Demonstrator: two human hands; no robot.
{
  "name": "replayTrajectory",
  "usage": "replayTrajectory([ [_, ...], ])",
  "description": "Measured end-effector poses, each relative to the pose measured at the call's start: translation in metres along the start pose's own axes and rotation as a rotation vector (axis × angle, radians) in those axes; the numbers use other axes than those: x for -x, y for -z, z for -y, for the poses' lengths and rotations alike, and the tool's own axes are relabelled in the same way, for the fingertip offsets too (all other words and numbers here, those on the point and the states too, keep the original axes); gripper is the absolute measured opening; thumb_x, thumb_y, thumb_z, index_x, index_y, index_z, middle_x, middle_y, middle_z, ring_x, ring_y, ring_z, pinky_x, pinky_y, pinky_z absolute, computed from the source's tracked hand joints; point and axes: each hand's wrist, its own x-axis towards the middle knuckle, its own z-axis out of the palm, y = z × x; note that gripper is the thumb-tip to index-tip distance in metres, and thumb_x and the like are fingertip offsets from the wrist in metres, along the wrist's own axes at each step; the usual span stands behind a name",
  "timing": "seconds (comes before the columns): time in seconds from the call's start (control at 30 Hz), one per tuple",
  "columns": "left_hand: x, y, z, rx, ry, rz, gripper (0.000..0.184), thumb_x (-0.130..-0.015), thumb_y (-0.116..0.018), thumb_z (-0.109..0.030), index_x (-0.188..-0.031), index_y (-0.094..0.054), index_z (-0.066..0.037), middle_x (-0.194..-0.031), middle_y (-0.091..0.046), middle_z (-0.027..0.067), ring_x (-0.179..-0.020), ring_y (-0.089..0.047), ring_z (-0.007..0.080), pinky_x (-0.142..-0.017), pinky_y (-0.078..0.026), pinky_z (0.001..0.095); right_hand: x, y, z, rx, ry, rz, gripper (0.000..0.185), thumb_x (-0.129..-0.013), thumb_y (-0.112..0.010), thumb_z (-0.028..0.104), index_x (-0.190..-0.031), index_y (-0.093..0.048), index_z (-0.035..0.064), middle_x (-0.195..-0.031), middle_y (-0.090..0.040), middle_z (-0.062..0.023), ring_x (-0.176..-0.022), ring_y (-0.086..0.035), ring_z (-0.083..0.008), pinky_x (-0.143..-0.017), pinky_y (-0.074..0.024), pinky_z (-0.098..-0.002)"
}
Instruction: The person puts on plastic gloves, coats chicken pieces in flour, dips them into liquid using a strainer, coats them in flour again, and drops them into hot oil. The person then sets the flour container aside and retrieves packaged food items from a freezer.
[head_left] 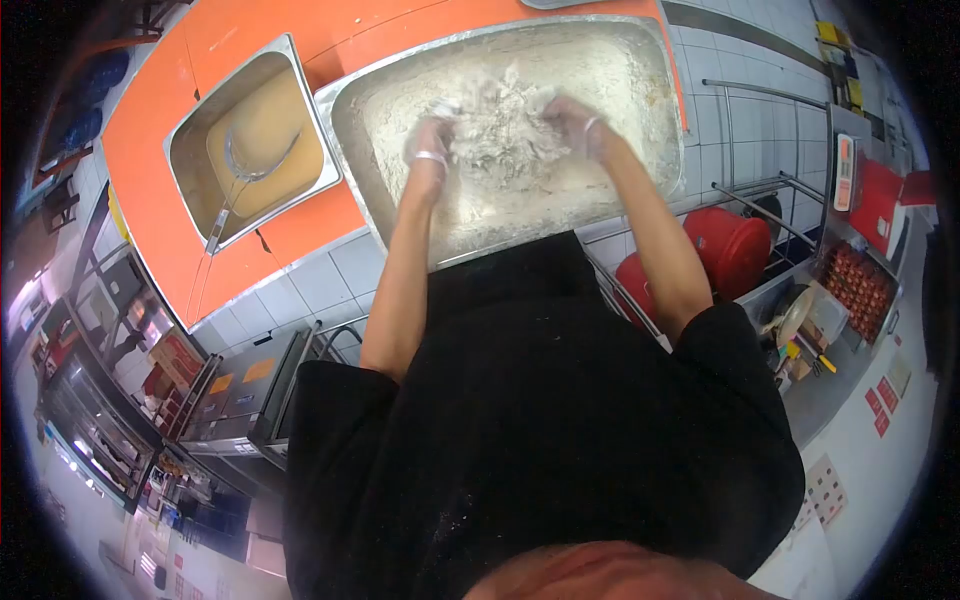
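A large metal tray (350,185) holds white flour (390,110), with a heap of coated, flaky pieces (505,130) in its middle. My left hand (431,140) is at the left side of the heap, and my right hand (580,125) is at its right side. Both wear thin clear gloves dusted with flour. Motion blurs the fingers of both hands, so what they hold, if anything, cannot be made out. Loose flour and pieces are blurred between them.
Left of the tray, a metal pan (180,150) of tan liquid holds a wire strainer (245,165). Both containers rest on an orange table (140,165). Red round containers (730,250) and metal rails are at the right; a scale (845,172) stands farther right.
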Motion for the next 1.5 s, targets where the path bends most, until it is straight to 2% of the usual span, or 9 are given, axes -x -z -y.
replayTrajectory([
  [0.3,-0.075,-0.044,0.052,-0.049,-0.274,-0.140,0.041,-0.106,-0.045,-0.037,-0.108,-0.067,-0.003,-0.102,-0.062,0.0058,-0.097,-0.054,0.0177,-0.091,-0.046,0.0365,-0.082,-0.056,-0.004,0.366,0.616,0.180,0.054,-0.102,-0.061,0.034,-0.142,-0.055,-0.0009,-0.142,-0.058,-0.0138,-0.126,-0.056,-0.0237,-0.104,-0.0448,-0.0281],
  [0.43,0.008,0.021,0.013,-0.313,-0.133,0.271,0.072,-0.105,-0.038,-0.052,-0.144,-0.047,0.008,-0.143,-0.054,0.0300,-0.137,-0.048,0.0372,-0.117,-0.034,0.0422,-0.075,0.009,-0.032,0.509,0.377,0.267,0.056,-0.106,-0.047,0.039,-0.149,-0.049,0.0019,-0.153,-0.048,-0.0207,-0.142,-0.044,-0.0337,-0.118,-0.0342,-0.0425],
  [0.63,0.051,-0.030,0.016,-0.837,-0.012,-0.007,0.076,-0.103,-0.039,-0.050,-0.137,-0.046,0.019,-0.139,-0.046,0.0455,-0.140,-0.038,0.0498,-0.120,-0.025,0.0480,-0.030,0.001,-0.075,1.088,0.435,0.150,0.061,-0.106,-0.048,0.044,-0.151,-0.046,0.0023,-0.153,-0.048,-0.0189,-0.145,-0.039,-0.0277,-0.120,-0.0311,-0.0384],
  [0.83,0.020,-0.018,-0.044,-0.633,-0.289,0.255,0.054,-0.098,-0.051,-0.036,-0.130,-0.061,0.007,-0.145,-0.050,0.0327,-0.134,-0.046,0.0494,-0.115,-0.035,0.0476,-0.017,-0.013,-0.060,0.000,0.278,0.198,0.061,-0.105,-0.048,0.046,-0.149,-0.049,0.0045,-0.155,-0.046,-0.0169,-0.144,-0.041,-0.0276,-0.118,-0.0337,-0.0415],
  [0.9,0.032,0.013,-0.052,-0.296,-0.179,0.241,0.045,-0.097,-0.055,-0.032,-0.124,-0.067,0.002,-0.141,-0.055,0.0301,-0.129,-0.053,0.0455,-0.109,-0.043,0.0484,0.044,-0.010,0.002,0.858,0.222,0.172,0.056,-0.104,-0.051,0.044,-0.142,-0.056,0.0021,-0.145,-0.055,-0.0210,-0.133,-0.052,-0.0314,-0.112,-0.0415,-0.0413],
  [1.0,0.078,0.040,-0.061,-0.751,-0.535,-0.167,0.036,-0.093,-0.062,-0.023,-0.118,-0.068,0.001,-0.125,-0.064,0.0277,-0.119,-0.061,0.0411,-0.100,-0.048,0.0477,0.050,0.049,-0.002,1.258,1.090,-0.248,0.044,-0.101,-0.057,0.040,-0.125,-0.067,0.0048,-0.121,-0.068,-0.0202,-0.108,-0.066,-0.0349,-0.095,-0.0518,-0.0423],
  [1.1,0.102,0.045,-0.036,-0.556,-0.825,-0.588,0.037,-0.087,-0.072,-0.027,-0.106,-0.069,0.004,-0.103,-0.071,0.0234,-0.097,-0.067,0.0418,-0.090,-0.053,0.0475,0.050,0.110,-0.001,0.972,1.026,-0.487,0.047,-0.096,-0.063,0.043,-0.125,-0.067,0.0058,-0.121,-0.067,-0.0209,-0.107,-0.066,-0.0378,-0.091,-0.0520,-0.0450],
  [1.23,0.118,0.042,-0.018,-0.834,-0.332,-0.983,0.025,-0.092,-0.070,-0.019,-0.100,-0.065,0.003,-0.089,-0.067,0.0239,-0.088,-0.066,0.0451,-0.080,-0.052,0.0486,0.088,0.123,0.040,1.190,0.630,-1.048,0.052,-0.095,-0.066,0.043,-0.122,-0.066,-0.0023,-0.117,-0.069,-0.0243,-0.113,-0.065,-0.0363,-0.099,-0.0483,-0.0396],
  [1.5,0.109,-0.079,0.054,-0.487,-0.261,-0.983,0.033,-0.092,-0.067,-0.026,-0.115,-0.065,-0.002,-0.104,-0.068,0.0242,-0.100,-0.064,0.0415,-0.091,-0.050,0.0505,0.067,0.288,0.047,1.176,1.087,-0.518,0.056,-0.100,-0.058,0.047,-0.129,-0.065,-0.0004,-0.098,-0.071,-0.0228,-0.085,-0.066,-0.0364,-0.075,-0.0500,-0.0445],
])
